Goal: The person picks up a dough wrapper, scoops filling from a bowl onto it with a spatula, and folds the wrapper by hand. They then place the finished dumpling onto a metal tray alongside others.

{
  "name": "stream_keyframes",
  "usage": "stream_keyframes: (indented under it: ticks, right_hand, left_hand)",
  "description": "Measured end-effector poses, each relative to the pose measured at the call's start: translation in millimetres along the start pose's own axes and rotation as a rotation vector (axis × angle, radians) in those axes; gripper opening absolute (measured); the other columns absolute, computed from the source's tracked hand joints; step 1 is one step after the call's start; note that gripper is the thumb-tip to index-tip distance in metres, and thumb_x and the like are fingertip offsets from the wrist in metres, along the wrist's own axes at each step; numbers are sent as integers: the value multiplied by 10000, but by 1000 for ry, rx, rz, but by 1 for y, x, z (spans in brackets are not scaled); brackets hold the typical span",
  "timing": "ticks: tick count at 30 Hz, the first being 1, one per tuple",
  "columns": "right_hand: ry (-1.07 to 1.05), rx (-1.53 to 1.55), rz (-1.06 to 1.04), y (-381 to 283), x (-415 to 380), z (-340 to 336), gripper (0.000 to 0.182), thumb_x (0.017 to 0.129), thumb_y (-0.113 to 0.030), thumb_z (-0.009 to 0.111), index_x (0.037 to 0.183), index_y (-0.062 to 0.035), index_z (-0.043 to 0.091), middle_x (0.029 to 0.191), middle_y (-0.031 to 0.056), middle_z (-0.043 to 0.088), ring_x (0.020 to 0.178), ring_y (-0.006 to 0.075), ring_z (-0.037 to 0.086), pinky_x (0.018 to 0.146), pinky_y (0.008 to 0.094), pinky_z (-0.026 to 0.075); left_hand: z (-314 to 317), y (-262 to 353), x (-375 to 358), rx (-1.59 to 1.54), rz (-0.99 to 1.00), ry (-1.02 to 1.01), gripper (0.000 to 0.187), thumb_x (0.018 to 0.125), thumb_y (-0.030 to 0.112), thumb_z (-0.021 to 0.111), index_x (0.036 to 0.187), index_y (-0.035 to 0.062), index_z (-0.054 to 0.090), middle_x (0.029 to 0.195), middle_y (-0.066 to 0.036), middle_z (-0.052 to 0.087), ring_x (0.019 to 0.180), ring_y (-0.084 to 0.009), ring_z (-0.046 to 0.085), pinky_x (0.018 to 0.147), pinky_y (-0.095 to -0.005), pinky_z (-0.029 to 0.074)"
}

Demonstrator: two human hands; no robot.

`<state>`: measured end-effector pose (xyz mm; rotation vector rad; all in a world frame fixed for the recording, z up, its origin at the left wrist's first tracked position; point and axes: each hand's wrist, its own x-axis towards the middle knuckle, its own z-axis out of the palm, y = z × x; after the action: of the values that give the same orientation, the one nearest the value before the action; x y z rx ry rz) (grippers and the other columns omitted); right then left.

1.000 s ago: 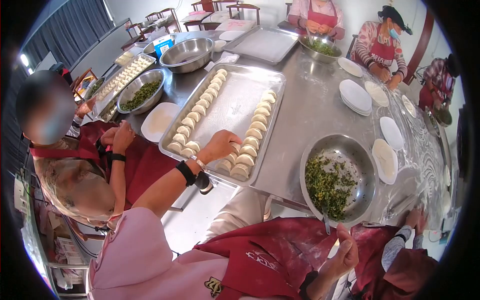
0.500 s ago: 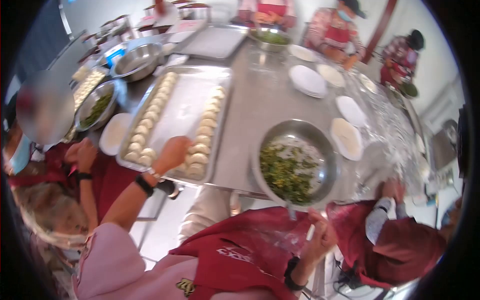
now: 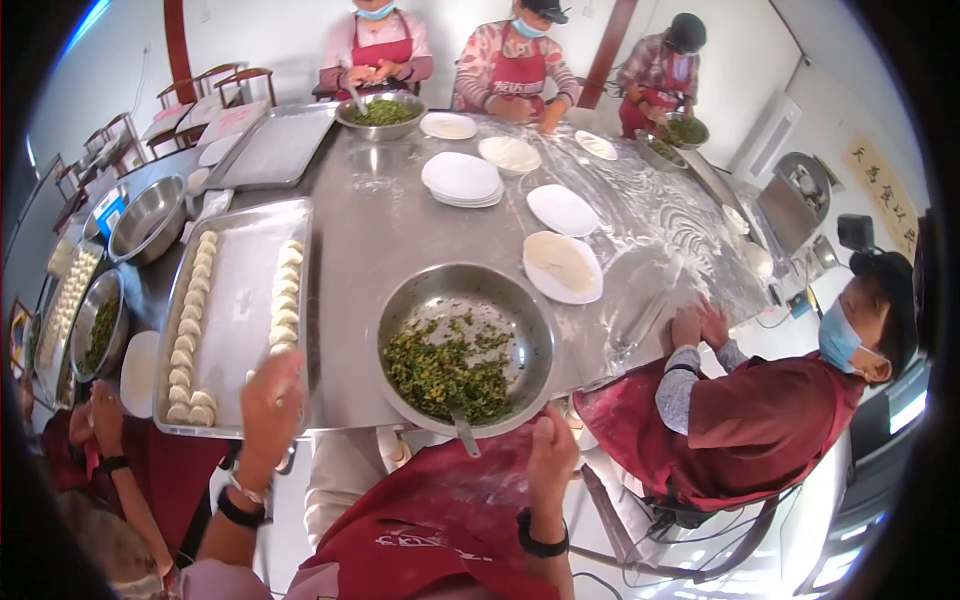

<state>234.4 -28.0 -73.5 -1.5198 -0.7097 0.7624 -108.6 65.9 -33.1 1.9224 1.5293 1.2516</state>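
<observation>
1. Left hand (image 3: 268,405) raised over the near right corner of the dumpling tray (image 3: 240,310), back of hand to camera, fingers curled loosely. Grip: cannot tell if it has hold of anything, palm side hidden. Black wristband and a bracelet on that wrist.
2. Right hand (image 3: 552,450) raised at the near edge of the surface (image 3: 400,230), just beside the rim of the filling bowl (image 3: 462,345), fingers upright and together. Grip: cannot tell, looks empty but palm faces away. Black band on wrist.
3. Spoon handle (image 3: 462,432) sticks out over the bowl's near rim, near the right hand, not touching it.
4. Filling bowl: one, steel, chopped greens heaped in the near half, directly in front of the person.
5. Dumpling tray: one, steel, left of the bowl. Two rows of dumplings (image 3: 190,330): left row about thirteen, right row about seven, exact count unclear behind the left hand.
6. White plates: about six on the surface beyond the bowl, one being a stack (image 3: 462,178); nearest one (image 3: 562,266) holds wrappers.
7. Empty tray (image 3: 275,145): one, far left.
8. Other people: three at the far end in red aprons, one at right with both hands pressed on the floured surface.
</observation>
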Motion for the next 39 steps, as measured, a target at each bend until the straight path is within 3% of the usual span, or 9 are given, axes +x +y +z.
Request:
stream_keyframes:
  ticks: [1,2,3,4,10,18,25,32,39]
  right_hand:
    - [-67,128,20,-6,-2,8,327,1029,-226,522,1204,38,604,907,81,677,701,128,642,674,266,543]
    - [-72,-27,-114,3,3,11,320,1032,-222,513,1197,40,598,921,84,673,700,130,644,658,269,549]
    - [-73,-184,-245,20,11,10,314,1036,-217,505,1190,42,592,935,87,668,698,131,646,643,272,555]
    - [-69,-344,-369,29,15,11,308,1039,-213,496,1184,43,586,949,90,664,696,132,647,628,276,561]
    - [-142,88,97,8,15,24,249,1036,-173,478,1130,48,546,912,105,653,675,197,705,570,312,606]
    - [-180,71,8,40,52,69,285,1036,-212,486,1075,69,512,885,130,654,650,233,718,560,322,604]
    - [-424,330,320,19,114,69,317,1010,-228,537,1157,54,527,951,162,691,738,238,727,617,322,608]
    - [50,438,328,56,233,35,305,1011,-193,536,1105,97,518,1016,217,668,821,306,717,630,346,627]
    - [163,455,377,44,289,44,286,1015,-128,508,1177,103,467,959,236,661,740,324,717,579,387,630]
  left_hand:
    - [15,9,-8,-24,46,-24,276,845,-12,573,1104,-28,668,1062,-136,685,993,-254,649,904,-345,499]
    - [32,3,-17,37,162,-21,262,860,3,563,1100,-26,665,1044,-135,683,951,-247,658,857,-338,513]
    - [49,3,-28,-69,30,-73,236,872,60,605,1084,-29,661,1063,-216,681,980,-391,658,893,-421,516]
    - [63,2,-35,-80,27,-86,242,854,49,608,1077,-27,660,1048,-216,678,967,-396,653,879,-428,516]
    - [119,-10,-42,65,90,-145,254,757,6,613,1007,-11,655,989,-206,646,923,-406,614,809,-467,500]
    - [143,-14,-33,223,138,-103,195,775,42,639,968,17,658,950,-177,629,884,-383,601,753,-472,490]
    - [166,-23,-36,352,224,79,140,836,88,667,958,20,656,963,-129,624,806,-351,591,687,-452,471]
    - [163,-19,-32,467,366,54,172,822,73,652,989,36,671,965,-98,612,776,-303,574,647,-438,425]
    - [161,-15,-29,499,382,14,222,812,70,644,1029,35,674,962,-91,596,744,-282,548,623,-425,392]
